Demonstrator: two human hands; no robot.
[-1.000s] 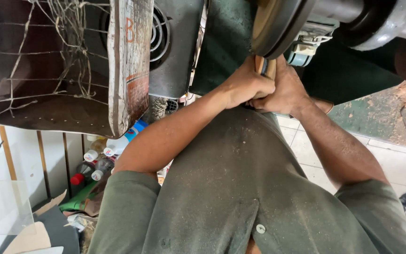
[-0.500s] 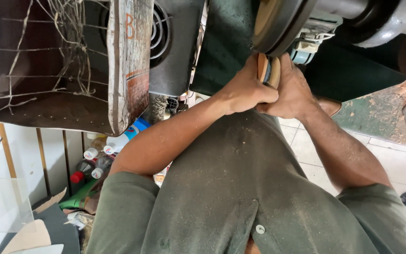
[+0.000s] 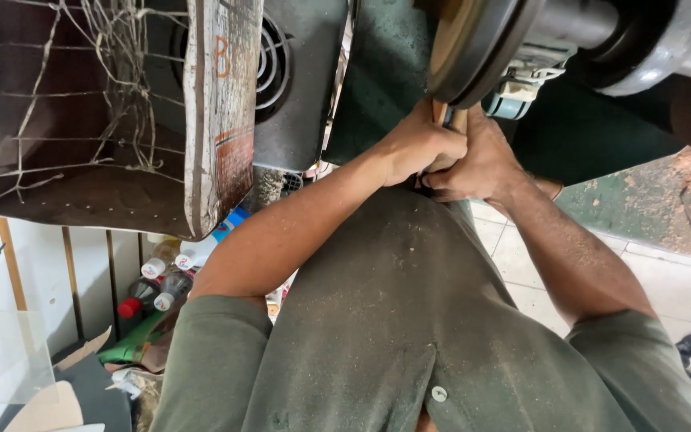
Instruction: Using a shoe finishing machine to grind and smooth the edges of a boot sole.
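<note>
Pressed together at chest height: left hand (image 3: 417,148) and right hand (image 3: 481,160), both closed tight around a small tan workpiece (image 3: 448,120), most of it hidden under the fingers, only its top edge showing. Held up against the rim of the big grinding wheel (image 3: 473,48), apparently so two grips can steady so small a piece at the edge. Just beside the wheel, a grey shaft (image 3: 601,32) and a green machine body (image 3: 385,72). Well apart to the left, a worn wooden box (image 3: 221,112) strung with wire, with plastic bottles (image 3: 157,280) below it on the floor. Below the hands, a dusty green shirt (image 3: 409,320), blocking any view of what lies under them.
</note>
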